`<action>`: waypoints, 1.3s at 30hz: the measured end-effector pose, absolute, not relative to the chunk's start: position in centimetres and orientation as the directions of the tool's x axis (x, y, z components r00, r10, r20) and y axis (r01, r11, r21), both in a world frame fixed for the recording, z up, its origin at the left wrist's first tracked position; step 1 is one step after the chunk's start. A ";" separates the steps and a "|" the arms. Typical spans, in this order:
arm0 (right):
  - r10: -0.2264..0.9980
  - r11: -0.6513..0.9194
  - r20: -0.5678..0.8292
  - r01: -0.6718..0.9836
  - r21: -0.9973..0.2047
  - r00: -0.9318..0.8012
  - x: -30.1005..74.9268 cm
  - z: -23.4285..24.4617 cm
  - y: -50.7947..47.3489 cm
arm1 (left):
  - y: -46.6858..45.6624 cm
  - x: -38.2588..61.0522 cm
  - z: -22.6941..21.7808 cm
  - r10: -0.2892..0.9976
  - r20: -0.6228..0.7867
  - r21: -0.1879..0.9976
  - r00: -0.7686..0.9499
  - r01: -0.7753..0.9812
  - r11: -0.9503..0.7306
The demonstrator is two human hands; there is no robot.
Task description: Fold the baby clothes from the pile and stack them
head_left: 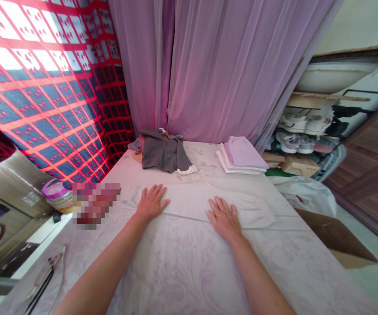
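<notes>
While the left hand (152,202) and right hand (224,219) are pressed flat, fingers spread, on one pale ribbed garment (202,202), it is laid on a floral bedsheet (162,280); one grey garment (164,151) and one stack of folded clothes (241,155) are placed beyond.

view: head-worn cam, 1 only | aim: fwd + down | range: close above hands (152,202) (224,219)
</notes>
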State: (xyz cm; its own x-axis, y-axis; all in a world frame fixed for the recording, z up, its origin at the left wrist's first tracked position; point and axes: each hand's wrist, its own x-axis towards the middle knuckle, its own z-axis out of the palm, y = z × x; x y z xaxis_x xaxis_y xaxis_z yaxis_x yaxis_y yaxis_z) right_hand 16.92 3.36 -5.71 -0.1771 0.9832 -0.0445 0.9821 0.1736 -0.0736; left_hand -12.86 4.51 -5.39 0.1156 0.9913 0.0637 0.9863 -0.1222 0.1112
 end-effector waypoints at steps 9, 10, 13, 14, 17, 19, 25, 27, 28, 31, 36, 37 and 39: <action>0.982 0.190 0.007 0.978 -0.081 -0.190 17.0 -5.8 3.1 | 4.6 -13.0 -4.8 0.995 0.003 0.133 0.104 0.986 -0.104; 0.982 0.190 0.013 0.978 -0.083 -0.190 17.1 -5.8 3.1 | 4.7 -13.0 -4.8 0.994 -0.006 0.136 0.109 0.985 -0.107; 0.981 0.195 0.028 0.977 -0.090 -0.193 17.1 -5.7 3.0 | 4.7 -13.2 -4.8 0.995 -0.004 0.131 0.100 0.986 -0.098; 0.980 0.197 0.032 0.976 -0.093 -0.195 17.2 -5.7 3.0 | 4.8 -13.3 -4.9 0.996 0.008 0.125 0.084 0.989 -0.084; 0.979 0.205 0.042 0.973 -0.106 -0.202 17.3 -5.8 3.0 | 4.6 -13.9 -5.0 0.998 0.060 0.097 0.023 0.995 -0.029; 0.977 0.210 0.053 0.971 -0.111 -0.205 17.4 -5.9 3.0 | 4.3 -14.5 -5.1 0.996 0.085 0.074 -0.010 0.997 0.003; 0.974 0.222 0.080 0.968 -0.120 -0.213 17.6 -6.1 3.0 | 3.2 -16.1 -5.1 0.994 0.071 0.037 -0.085 0.996 0.082; 0.972 0.228 0.089 0.966 -0.122 -0.218 17.6 -6.1 3.0 | 3.2 -16.2 -5.1 0.994 0.062 0.036 -0.086 0.996 0.084; 0.971 0.229 0.093 0.965 -0.124 -0.219 17.6 -6.1 3.0 | 3.2 -16.2 -5.1 0.994 0.062 0.037 -0.088 0.996 0.086; 0.969 0.238 0.099 0.962 -0.133 -0.226 17.7 -6.1 3.0 | 3.3 -16.1 -5.1 0.993 0.066 0.043 -0.095 0.995 0.093; 0.967 0.244 0.109 0.959 -0.142 -0.230 17.8 -6.2 3.0 | 3.3 -16.0 -5.2 0.992 0.070 0.048 -0.101 0.994 0.097; 0.968 0.242 0.108 0.960 -0.138 -0.228 17.8 -6.1 3.0 | 3.3 -16.0 -5.2 0.993 0.067 0.048 -0.102 0.994 0.098; 0.968 0.240 0.105 0.962 -0.132 -0.227 17.8 -6.1 3.0 | 3.3 -16.0 -5.1 0.993 0.050 0.049 -0.105 0.993 0.103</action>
State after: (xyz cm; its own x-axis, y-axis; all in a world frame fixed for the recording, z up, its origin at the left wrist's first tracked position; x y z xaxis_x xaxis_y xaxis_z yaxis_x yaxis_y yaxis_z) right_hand 17.77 3.04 -6.13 -0.2269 0.9683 0.1049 0.9618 0.2397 -0.1321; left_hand -16.00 3.30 -5.13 -0.1050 0.9932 0.0500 0.9935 0.1025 0.0495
